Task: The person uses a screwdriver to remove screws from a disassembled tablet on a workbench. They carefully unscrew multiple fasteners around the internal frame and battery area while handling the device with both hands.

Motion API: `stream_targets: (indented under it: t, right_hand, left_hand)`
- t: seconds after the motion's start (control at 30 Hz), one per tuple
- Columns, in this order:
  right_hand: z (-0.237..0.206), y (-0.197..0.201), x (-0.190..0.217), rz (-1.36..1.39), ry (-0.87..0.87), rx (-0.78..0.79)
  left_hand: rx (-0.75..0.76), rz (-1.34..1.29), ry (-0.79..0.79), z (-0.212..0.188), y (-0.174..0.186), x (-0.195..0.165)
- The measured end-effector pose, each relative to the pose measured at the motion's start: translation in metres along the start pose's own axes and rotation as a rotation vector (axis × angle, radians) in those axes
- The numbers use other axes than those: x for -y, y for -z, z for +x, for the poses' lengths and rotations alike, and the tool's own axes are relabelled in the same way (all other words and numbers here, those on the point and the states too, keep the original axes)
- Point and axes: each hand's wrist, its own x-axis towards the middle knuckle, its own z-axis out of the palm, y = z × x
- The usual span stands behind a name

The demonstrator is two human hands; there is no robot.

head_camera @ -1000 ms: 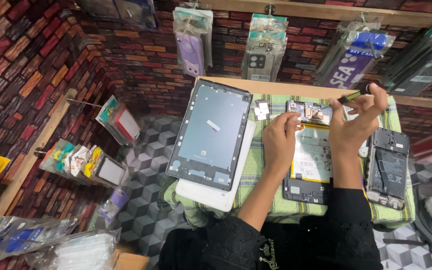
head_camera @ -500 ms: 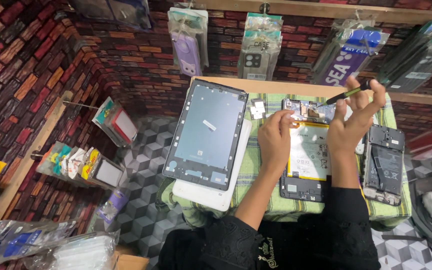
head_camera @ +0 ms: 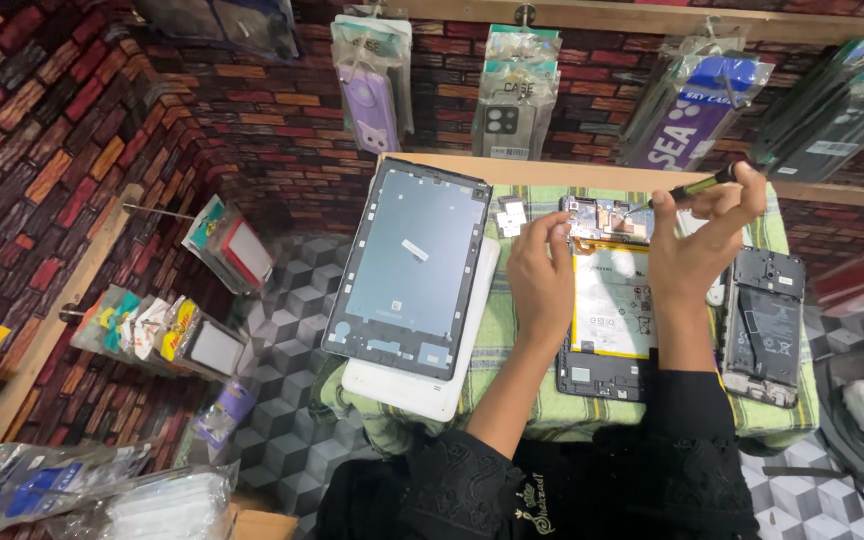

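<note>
The opened black tablet with its yellow battery (head_camera: 612, 300) lies on the green checked cloth (head_camera: 512, 330). The left hand (head_camera: 542, 275) rests flat on it; the right hand (head_camera: 697, 235) pinches a thin dark screwdriver (head_camera: 687, 190) above the tablet's top edge. A slipping tip could puncture the battery.

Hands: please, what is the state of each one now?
Left hand: fingers bent, holding nothing, fingertips resting on the opened tablet.
Right hand: closed on a thin dark screwdriver.
</note>
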Motion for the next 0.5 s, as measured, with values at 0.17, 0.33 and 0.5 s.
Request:
stream_targets:
  t: [0.17, 0.33, 0.5]
  right_hand:
    - [-0.003, 0.004, -0.002, 0.059, 0.104, 0.021]
    - [-0.008, 0.003, -0.009, -0.014, 0.016, -0.055]
    - [-0.010, 0.005, -0.013, 0.115, 0.040, 0.014]
  left_hand:
    - [-0.004, 0.320, -0.218, -0.005, 0.001, -0.006]
    - [0.026, 0.623, -0.186, -0.008, -0.003, -0.008]
    - [0.084, 0.703, -0.120, -0.007, -0.008, 0.002]
